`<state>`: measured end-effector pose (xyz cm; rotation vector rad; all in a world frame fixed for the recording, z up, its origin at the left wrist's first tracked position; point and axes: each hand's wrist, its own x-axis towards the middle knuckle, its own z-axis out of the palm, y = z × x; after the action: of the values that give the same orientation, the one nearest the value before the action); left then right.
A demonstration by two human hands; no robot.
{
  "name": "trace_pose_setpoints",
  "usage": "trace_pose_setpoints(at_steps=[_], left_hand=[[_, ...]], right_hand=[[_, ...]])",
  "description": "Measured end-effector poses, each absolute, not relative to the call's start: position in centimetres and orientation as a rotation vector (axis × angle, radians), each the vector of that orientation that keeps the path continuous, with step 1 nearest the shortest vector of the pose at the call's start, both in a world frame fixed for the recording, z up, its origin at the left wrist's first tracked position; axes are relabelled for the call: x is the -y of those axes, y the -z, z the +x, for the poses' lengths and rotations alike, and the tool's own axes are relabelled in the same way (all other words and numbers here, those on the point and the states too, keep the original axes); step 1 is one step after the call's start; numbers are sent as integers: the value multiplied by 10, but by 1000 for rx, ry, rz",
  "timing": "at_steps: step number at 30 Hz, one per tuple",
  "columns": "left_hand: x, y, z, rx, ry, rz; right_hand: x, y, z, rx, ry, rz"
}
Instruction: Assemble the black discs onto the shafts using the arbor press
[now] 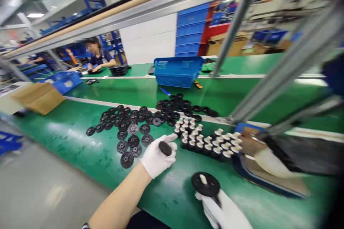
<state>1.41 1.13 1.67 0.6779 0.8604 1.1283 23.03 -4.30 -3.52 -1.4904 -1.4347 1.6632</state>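
Observation:
My left hand (156, 161), in a white glove, is closed round a small black round part (165, 148), with one finger stretched toward the white-topped parts. My right hand (217, 209), also gloved, grips a wide black disc (211, 188) with a white peg standing up from its middle; a dark stem or handle runs down between the fingers. Just beyond my left hand stand rows of black parts with white tops (206, 143). Left of them lie many flat black ribbed discs (133, 128). Smaller black rings (177, 106) are heaped farther back.
A blue bin (177, 73) stands on the green bench, a blue pen-like tool (165, 91) before it. At right are a metal post (258, 89) and a blue-edged tray (268, 179). A cardboard box (39, 98) sits at left. Another person (100, 57) works across the bench.

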Motion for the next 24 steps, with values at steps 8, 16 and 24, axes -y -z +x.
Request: trace_pose_setpoints(at_steps=[8,16,24], left_hand=[[-1,-1,46,-507,-1000,134],[1,-7,52,-516,-1018,76],[0,6,53,-646,-1074,155]], right_hand=[[49,2,215,1280,-1738,-1333],[58,4,227,1257,-1715,-1352],[58,6,235,1249,-1676,-1368]])
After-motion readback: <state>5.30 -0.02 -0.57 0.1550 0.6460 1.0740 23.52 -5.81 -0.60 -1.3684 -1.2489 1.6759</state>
